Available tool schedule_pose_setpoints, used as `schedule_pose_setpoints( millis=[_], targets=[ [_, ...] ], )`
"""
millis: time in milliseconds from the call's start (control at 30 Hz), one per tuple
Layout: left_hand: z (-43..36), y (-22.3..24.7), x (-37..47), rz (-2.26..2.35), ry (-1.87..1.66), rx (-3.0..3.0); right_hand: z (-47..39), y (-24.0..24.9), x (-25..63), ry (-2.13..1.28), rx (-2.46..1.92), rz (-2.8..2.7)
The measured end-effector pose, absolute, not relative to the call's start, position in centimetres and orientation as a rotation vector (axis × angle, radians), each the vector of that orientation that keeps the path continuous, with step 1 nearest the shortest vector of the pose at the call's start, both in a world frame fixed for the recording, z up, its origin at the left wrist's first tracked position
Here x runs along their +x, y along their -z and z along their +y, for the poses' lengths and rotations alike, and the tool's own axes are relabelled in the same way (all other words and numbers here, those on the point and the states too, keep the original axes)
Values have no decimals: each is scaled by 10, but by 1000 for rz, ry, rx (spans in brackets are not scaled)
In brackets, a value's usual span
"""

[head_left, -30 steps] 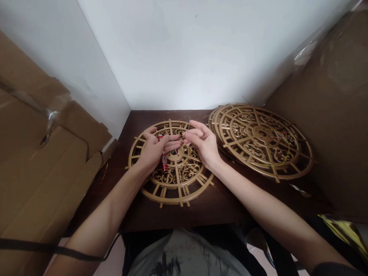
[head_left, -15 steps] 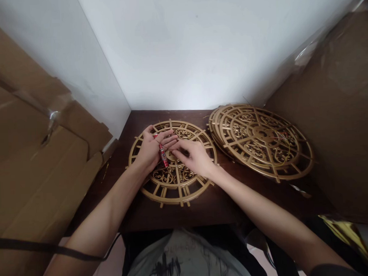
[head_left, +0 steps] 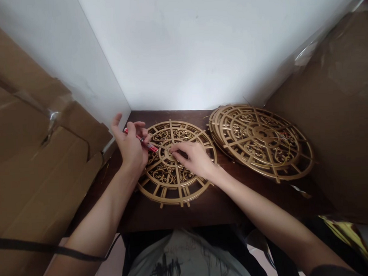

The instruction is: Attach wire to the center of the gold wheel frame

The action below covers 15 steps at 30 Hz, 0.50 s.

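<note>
Gripping one red tube [head_left: 152,148] above one gold disc pile [head_left: 177,171], the left hand [head_left: 131,145] sits farther left than before; the right hand [head_left: 197,157] (its grip cannot be told) remains over the middle, a second pile [head_left: 259,130] alongside.

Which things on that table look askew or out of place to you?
The right-hand stack of gold discs sits askew, its layers not lined up at the left edge. A loose yellow strand curls across its top. I see no spill.
</note>
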<state>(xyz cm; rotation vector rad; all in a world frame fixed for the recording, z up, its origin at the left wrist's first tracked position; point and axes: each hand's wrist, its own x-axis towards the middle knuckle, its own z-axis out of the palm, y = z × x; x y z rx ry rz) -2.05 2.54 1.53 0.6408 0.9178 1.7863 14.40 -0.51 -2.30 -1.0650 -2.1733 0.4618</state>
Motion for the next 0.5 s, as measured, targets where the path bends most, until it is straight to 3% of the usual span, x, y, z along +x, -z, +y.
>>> schedule_pose_setpoints(
  millis=[267,500],
  targets=[
    [14,-36,-31,384,-1343,541,-7,22,143,-475,-1063,-2125],
    [7,-33,-30,242,-1185,378,0,21,144,-817,-1003,-1615]
  ],
)
